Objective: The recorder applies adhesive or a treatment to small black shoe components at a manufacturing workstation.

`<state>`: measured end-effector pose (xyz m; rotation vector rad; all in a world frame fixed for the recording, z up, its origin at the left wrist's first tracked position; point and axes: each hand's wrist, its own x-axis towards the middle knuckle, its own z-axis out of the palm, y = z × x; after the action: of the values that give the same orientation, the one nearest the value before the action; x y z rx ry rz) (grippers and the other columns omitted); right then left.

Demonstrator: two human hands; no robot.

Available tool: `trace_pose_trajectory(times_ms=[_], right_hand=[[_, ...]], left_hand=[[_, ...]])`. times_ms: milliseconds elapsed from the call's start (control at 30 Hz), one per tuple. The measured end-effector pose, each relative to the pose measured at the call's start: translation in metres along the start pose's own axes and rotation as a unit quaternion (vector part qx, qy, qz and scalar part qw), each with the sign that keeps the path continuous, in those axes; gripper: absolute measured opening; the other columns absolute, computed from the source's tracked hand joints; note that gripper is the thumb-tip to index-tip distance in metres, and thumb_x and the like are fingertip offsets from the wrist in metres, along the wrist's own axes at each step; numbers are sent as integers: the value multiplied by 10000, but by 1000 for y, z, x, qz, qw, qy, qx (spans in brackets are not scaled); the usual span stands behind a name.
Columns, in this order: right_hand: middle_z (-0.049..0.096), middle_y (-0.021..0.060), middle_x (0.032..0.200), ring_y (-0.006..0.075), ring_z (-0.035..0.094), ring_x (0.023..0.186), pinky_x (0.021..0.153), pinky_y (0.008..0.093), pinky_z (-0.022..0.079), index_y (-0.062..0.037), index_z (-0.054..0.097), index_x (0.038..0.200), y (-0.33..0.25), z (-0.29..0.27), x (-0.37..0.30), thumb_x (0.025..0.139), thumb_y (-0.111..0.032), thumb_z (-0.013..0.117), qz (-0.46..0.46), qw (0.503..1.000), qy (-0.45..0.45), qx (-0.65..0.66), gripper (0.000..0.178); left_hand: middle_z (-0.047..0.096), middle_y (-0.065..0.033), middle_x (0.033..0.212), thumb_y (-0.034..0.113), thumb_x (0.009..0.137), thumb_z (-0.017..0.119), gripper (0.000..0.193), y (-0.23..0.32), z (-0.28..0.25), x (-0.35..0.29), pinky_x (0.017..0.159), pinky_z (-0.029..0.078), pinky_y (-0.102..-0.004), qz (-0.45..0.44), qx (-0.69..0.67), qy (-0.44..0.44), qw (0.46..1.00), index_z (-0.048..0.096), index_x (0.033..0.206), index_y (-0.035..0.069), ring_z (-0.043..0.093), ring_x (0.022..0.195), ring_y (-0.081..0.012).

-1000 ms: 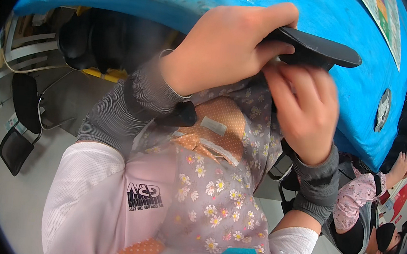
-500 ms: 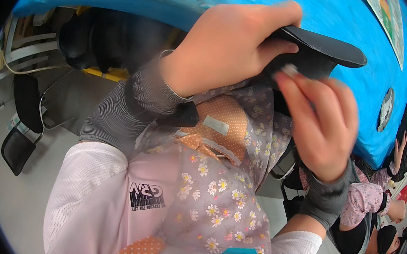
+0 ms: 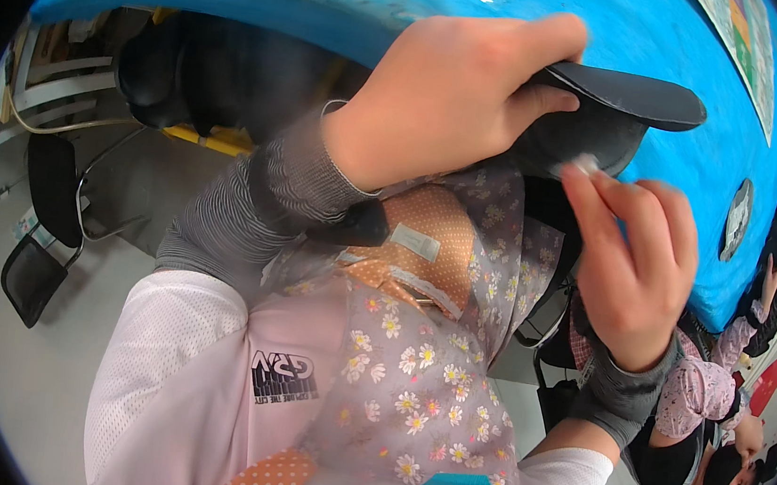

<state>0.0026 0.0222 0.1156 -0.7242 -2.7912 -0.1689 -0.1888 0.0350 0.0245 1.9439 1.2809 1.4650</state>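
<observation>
My left hand (image 3: 452, 88) grips a black shoe (image 3: 611, 110) at the near edge of the blue table (image 3: 674, 45), its flat sole turned upward. My right hand (image 3: 633, 259) is just below the shoe, its fingertips pinching a small white piece (image 3: 584, 165) held against the shoe's dark side. Both forearms wear grey ribbed sleeves. A floral apron with an orange dotted pocket (image 3: 426, 246) hangs under my hands.
A black chair (image 3: 49, 226) stands on the grey floor at the left. A yellow bar and dark bags (image 3: 206, 81) lie under the table. Another person in a pink floral top (image 3: 704, 389) sits at the right. A printed sheet (image 3: 742, 33) lies on the table.
My right hand has slid right and down along the shoe, the white piece now showing at its fingertips. The left hand kept its grip, tilting the shoe slightly.
</observation>
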Motion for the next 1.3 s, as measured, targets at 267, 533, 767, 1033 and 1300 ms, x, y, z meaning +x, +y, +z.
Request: trace_pose_trajectory(times_ms=[267, 533, 767, 1033, 1300], right_hand=[[528, 73, 891, 227, 549, 818, 670, 332, 488, 40, 653, 931, -4, 20, -3, 643, -53, 653, -19, 999, -36, -24, 302], [590, 72, 926, 247, 568, 826, 694, 350, 485, -5, 680, 1019, 0, 5, -5, 644, -47, 639, 6, 999, 12, -41, 379], [513, 56, 883, 209, 534, 793, 666, 331, 469, 23, 667, 1013, 8, 22, -2, 659, -85, 646, -37, 998, -42, 9, 371], [598, 58, 869, 231, 559, 763, 650, 336, 478, -5, 694, 990, 32, -10, -18, 621, -55, 661, 8, 999, -46, 17, 375], [600, 54, 938, 238, 566, 818, 688, 345, 491, -16, 691, 1019, 38, 21, -16, 653, -77, 643, -48, 992, -29, 111, 374]], left_hand=[[615, -122, 766, 185, 828, 724, 239, -1, -1, 1, 577, 447, -394, -26, -13, -33, 999, 563, 972, 83, 586, 669, -321], [609, -109, 742, 177, 817, 755, 253, 1, 2, 2, 552, 445, -328, -31, -20, -6, 999, 587, 976, 72, 577, 606, -275], [622, -109, 763, 165, 829, 738, 231, -2, 0, 4, 572, 457, -335, -35, -19, -37, 999, 586, 977, 73, 604, 649, -298], [622, -109, 770, 166, 836, 739, 234, 2, -2, 7, 594, 462, -326, -47, -25, -46, 998, 582, 978, 66, 600, 653, -282], [623, -107, 796, 133, 839, 735, 243, -2, -7, 10, 634, 463, -305, -40, -59, -96, 993, 581, 1005, 44, 576, 684, -236]])
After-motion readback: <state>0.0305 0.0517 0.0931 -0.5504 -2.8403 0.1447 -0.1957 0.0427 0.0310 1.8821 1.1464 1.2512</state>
